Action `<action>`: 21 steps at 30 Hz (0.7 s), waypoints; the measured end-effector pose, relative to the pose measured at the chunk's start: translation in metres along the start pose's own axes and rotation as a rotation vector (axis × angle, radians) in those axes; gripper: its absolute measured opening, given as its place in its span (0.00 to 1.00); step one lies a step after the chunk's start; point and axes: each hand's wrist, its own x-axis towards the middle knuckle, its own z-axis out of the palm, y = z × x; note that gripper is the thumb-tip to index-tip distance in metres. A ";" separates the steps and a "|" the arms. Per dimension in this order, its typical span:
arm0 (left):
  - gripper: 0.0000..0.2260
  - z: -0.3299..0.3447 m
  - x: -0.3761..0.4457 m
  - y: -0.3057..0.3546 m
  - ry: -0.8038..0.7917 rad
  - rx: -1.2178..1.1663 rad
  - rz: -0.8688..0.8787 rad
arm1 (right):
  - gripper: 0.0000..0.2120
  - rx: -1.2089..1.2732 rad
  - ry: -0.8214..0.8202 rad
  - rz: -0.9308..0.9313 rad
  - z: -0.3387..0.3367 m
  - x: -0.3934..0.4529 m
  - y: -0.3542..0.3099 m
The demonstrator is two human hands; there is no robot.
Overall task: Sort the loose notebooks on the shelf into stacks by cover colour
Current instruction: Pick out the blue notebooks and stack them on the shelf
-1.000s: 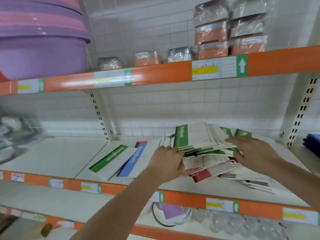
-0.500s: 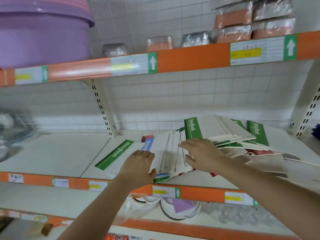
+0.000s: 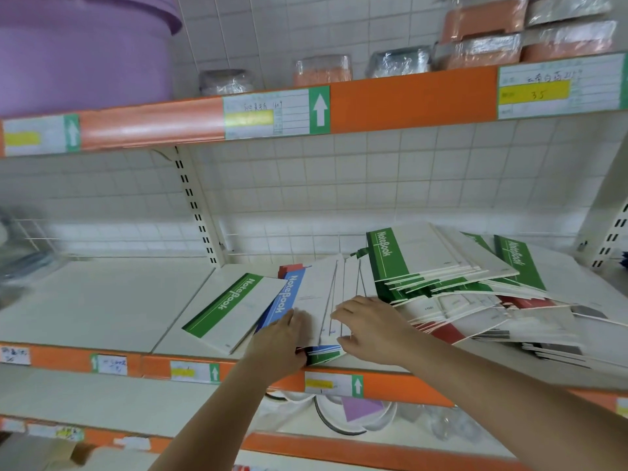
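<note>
**Me:** Notebooks (image 3: 441,287) lie in a loose heap on the right half of the middle shelf (image 3: 102,300), green, red and dark spines all mixed, so nothing there counts as sorted yet.

**You:** And the ones on the left?

**Me:** One green notebook (image 3: 234,311) lies flat by itself, with a blue notebook (image 3: 283,300) tucked just under its right edge and a red corner (image 3: 290,268) behind that. I judge these to be the seeds of the colour stacks, set well apart from the heap.

**You:** What are your hands doing?

**Me:** Both are on a fanned batch (image 3: 334,294) between the blue one and the heap. My left hand (image 3: 280,345) holds its near left edge at the shelf lip, fingers curled onto it. My right hand (image 3: 370,329) rests on top, fingers spread and fairly straight, pressing, not clamping.

**You:** Why fanned?

**Me:** Probably so each spine colour shows. The covers face away, and only blue and green edges peek out at the bottom.

**You:** Risk?

**Me:** The batch overhangs the front edge; it could slide off.
</note>
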 end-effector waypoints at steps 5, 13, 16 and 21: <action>0.17 -0.004 0.000 -0.009 0.004 0.065 0.074 | 0.27 -0.011 -0.012 0.029 0.004 0.004 0.000; 0.13 -0.013 -0.004 -0.012 0.007 0.152 0.016 | 0.29 -0.068 -0.045 0.061 0.001 0.008 -0.006; 0.13 -0.026 -0.002 -0.009 0.029 0.267 -0.097 | 0.29 -0.081 -0.045 0.063 0.003 0.012 -0.009; 0.11 -0.044 -0.004 -0.019 0.168 0.223 -0.168 | 0.30 -0.088 -0.084 0.004 0.001 0.025 -0.025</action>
